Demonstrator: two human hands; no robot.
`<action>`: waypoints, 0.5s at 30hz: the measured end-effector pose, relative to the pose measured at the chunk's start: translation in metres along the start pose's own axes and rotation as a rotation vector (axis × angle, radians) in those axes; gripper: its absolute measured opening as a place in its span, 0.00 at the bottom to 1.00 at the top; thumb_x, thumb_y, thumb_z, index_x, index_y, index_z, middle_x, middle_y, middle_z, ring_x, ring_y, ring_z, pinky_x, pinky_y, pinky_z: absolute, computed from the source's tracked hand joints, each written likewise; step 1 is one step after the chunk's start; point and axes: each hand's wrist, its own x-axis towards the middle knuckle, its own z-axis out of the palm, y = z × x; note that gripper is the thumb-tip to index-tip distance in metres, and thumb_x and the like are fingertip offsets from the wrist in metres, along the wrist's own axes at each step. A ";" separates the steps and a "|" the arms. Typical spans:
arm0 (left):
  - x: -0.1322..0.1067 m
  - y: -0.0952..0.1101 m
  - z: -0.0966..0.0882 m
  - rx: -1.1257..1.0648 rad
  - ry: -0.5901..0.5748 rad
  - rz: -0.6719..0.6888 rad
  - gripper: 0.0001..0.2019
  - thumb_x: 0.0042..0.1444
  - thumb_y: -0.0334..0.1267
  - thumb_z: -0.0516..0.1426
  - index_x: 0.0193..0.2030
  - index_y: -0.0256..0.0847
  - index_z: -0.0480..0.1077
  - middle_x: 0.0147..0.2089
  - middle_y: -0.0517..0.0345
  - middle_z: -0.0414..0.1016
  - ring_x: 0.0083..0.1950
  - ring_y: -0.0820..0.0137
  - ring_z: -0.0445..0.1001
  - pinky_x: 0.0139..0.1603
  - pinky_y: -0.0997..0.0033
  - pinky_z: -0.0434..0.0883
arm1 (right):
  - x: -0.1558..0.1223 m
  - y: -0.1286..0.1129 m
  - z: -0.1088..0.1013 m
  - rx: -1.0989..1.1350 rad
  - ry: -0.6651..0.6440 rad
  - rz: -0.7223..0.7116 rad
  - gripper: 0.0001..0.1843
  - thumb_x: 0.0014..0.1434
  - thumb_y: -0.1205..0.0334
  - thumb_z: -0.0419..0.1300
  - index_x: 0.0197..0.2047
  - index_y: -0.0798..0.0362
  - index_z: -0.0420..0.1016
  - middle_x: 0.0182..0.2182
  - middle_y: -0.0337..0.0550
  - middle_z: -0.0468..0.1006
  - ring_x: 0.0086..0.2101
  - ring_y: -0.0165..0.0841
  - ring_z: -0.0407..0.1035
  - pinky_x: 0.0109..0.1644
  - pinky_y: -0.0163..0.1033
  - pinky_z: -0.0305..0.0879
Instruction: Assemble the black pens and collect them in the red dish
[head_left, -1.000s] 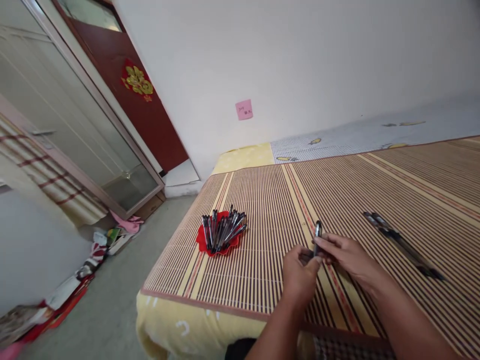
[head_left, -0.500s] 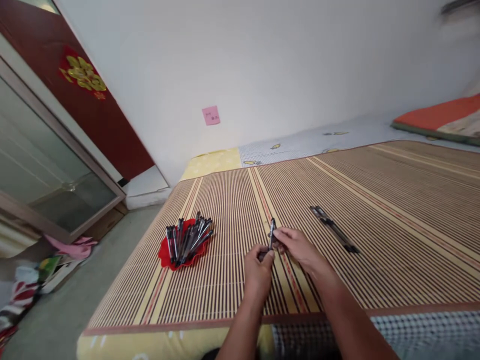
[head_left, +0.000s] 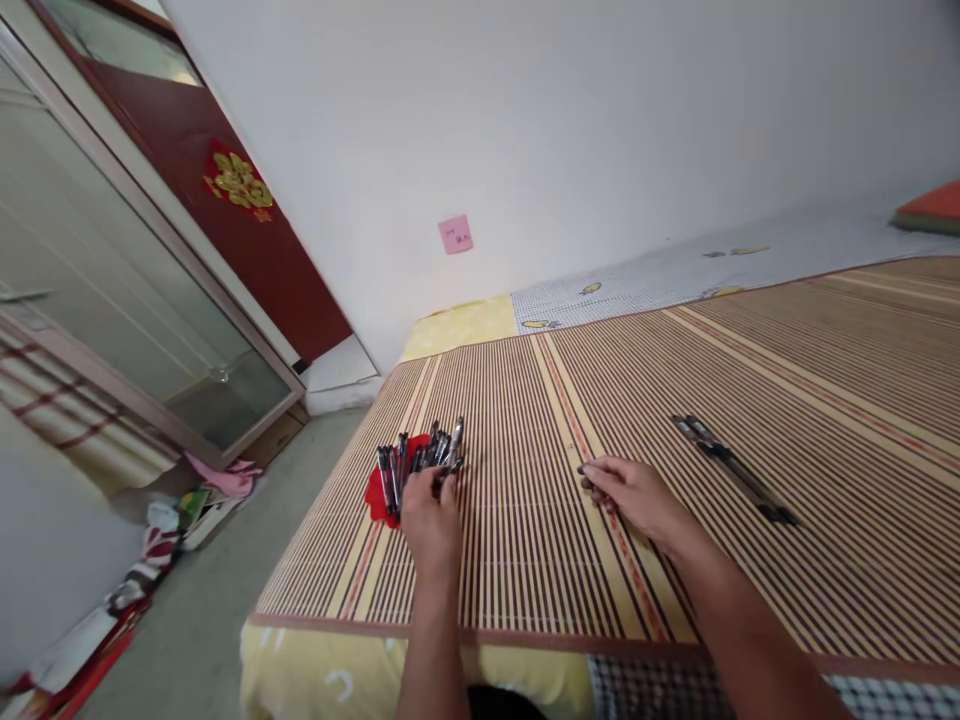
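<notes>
Left hand (head_left: 433, 520) now at pens (head_left: 388, 480)

I can't read anything for certain from here: the dark handwriting on the pink note (head_left: 455, 234), upper middle of the frame, is too small, and the gold emblem (head_left: 241, 182) on the brown-red door (head_left: 289, 290), upper left, is unclear.

Striped bamboo mat (head_left: 517, 560) on yellow-covered bed (head_left: 360, 675). On its left, red scalloped dish (head_left: 377, 490) with slim black pens (head_left: 385, 478) in it, left hand (head_left: 431, 515) at near right side; to right, two loose black pens (head_left: 736, 472) side by side, right hand (head_left: 634, 492) between.
</notes>
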 end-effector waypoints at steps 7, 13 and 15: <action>0.006 -0.028 -0.003 0.221 0.146 -0.013 0.15 0.59 0.36 0.54 0.49 0.35 0.76 0.45 0.41 0.74 0.48 0.50 0.71 0.51 0.49 0.70 | 0.000 0.006 -0.008 -0.104 -0.008 -0.024 0.17 0.53 0.46 0.65 0.34 0.51 0.81 0.28 0.46 0.79 0.28 0.36 0.71 0.32 0.40 0.65; -0.020 0.027 0.021 -0.246 0.098 0.026 0.10 0.52 0.30 0.49 0.28 0.43 0.71 0.30 0.54 0.75 0.36 0.61 0.73 0.42 0.63 0.70 | -0.003 0.000 -0.005 -0.344 0.064 -0.088 0.10 0.57 0.57 0.61 0.31 0.51 0.81 0.25 0.45 0.79 0.29 0.37 0.72 0.35 0.41 0.63; -0.037 0.053 0.040 -0.478 -0.062 -0.051 0.09 0.50 0.31 0.50 0.23 0.44 0.68 0.24 0.59 0.70 0.29 0.66 0.70 0.34 0.69 0.67 | -0.008 -0.008 0.000 -0.470 0.097 -0.102 0.08 0.57 0.62 0.60 0.32 0.52 0.81 0.30 0.46 0.82 0.33 0.37 0.74 0.37 0.39 0.62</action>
